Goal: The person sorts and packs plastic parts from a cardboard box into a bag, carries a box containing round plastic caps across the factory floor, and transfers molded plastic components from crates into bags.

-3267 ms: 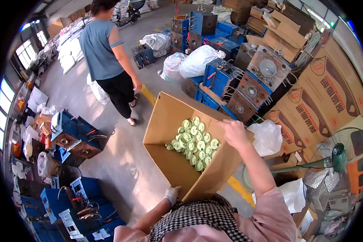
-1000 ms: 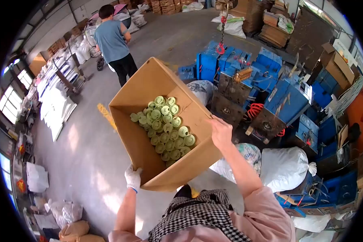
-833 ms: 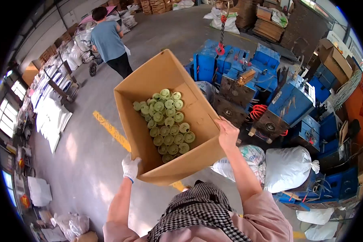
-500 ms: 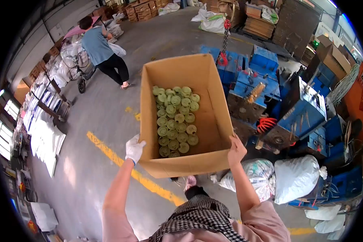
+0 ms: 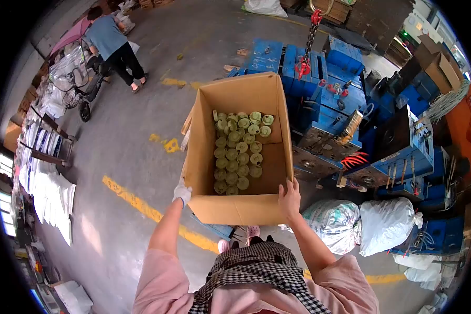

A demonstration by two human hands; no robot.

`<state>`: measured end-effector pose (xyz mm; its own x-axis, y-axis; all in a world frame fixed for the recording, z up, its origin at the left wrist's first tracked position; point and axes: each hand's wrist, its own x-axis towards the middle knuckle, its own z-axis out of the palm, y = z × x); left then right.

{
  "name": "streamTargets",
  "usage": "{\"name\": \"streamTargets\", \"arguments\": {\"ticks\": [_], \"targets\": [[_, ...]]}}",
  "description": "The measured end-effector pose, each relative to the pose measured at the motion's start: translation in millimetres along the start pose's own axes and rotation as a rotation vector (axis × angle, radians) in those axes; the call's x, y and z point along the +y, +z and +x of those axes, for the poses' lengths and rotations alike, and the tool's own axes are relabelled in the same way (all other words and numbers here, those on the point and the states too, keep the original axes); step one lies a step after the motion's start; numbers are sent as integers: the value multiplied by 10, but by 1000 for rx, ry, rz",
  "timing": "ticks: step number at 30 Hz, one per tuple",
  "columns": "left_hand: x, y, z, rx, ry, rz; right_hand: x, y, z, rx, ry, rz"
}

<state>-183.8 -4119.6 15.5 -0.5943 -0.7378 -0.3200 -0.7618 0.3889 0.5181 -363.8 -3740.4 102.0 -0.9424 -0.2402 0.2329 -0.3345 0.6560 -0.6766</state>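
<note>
An open cardboard box (image 5: 235,209) is held up in front of my body, its opening facing me. Many pale green round parts (image 5: 237,152) lie inside, mostly toward its left and middle. My left hand (image 5: 182,193), in a white glove, grips the box at its near left corner. Bare, my right hand (image 5: 289,199) clasps the near right corner, with the thumb over the rim. The fingers beneath the box are hidden.
Blue metal moulds (image 5: 340,112) stand at the right, under a chain with a red hook (image 5: 303,68). White sacks (image 5: 384,225) lie near them. Another person (image 5: 109,39) stands at the upper left beside a two-wheeled vehicle (image 5: 85,89). Yellow lines (image 5: 141,205) mark the floor.
The box has turned from tilted to nearly square before me, still in both hands. My view has shifted; the moulds appear nearer, and the other person appears farther to the upper left.
</note>
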Motion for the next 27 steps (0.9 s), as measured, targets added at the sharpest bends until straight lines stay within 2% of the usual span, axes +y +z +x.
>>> {"name": "streamTargets", "arguments": {"ticks": [2,4,5,7,9,11,12,14,15,17,18,19,21,22,23,25,26,27], "targets": [[16,-8,178,19,94,-9,-43,-95,15,-16,116,-9],[592,-257,-6,-59,213,72,133,-172,-115,-38,131,-24],[658,-212,11,-49,210,58,116,-221,-192,-52,133,-32],[743,-297,260,-84,170,192,59,-192,-376,-80,118,-82],[396,18,639,68,225,243,133,59,-465,-102,178,12],[417,-192,677,-29,32,46,-33,264,-373,-71,98,-55],[431,-299,614,3,0,9,-79,322,-246,-93,44,-56],[454,-564,443,-27,7,-117,-134,449,-122,-17,129,-136],[398,-638,406,-18,1,-130,-170,426,-34,-75,194,-52],[306,-767,310,-19,-134,-298,-223,347,41,-127,103,-215],[299,-865,239,-39,-189,-335,-186,361,72,-89,-110,-390],[292,-928,159,-41,-195,-339,-142,354,55,-95,-114,-394],[284,-983,52,-152,-276,-407,-742,134,94,-210,-14,-193],[276,-920,37,-151,-282,-413,-638,173,101,-142,-159,-245],[302,-837,42,-203,-255,-510,-652,132,80,-145,-166,-248],[386,-725,107,-253,-222,-611,-667,50,45,-340,-12,-306],[450,-721,140,-215,-136,-512,-442,118,-102,-178,-158,-385],[516,-701,173,-176,-52,-413,-486,48,-253,-160,-137,-366]]}}
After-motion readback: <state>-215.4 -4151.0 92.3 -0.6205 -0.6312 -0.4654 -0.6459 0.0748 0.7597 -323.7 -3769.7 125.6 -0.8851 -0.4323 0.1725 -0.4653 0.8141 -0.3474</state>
